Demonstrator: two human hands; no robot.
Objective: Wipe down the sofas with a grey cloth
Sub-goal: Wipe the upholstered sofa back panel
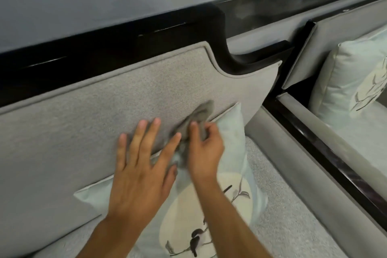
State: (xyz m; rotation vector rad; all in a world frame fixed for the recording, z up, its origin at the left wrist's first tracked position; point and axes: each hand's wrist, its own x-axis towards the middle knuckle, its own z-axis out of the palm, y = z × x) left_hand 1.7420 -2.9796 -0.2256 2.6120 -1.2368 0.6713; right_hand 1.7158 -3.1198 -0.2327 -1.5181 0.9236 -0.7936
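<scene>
Grey cloth, bunched and motion-blurred, lies against the lower right of the sofa's upholstered backrest, just above a bird-printed cushion. The right hand provides the grip, its fingers curled round the cloth so that a wad meets the fabric. The left hand is open, fingers spread flat on the backrest beside the cloth, probably to brace the body during the reach. A dark frame caps the backrest. The second sofa stands to the right, probably awaiting its turn.
</scene>
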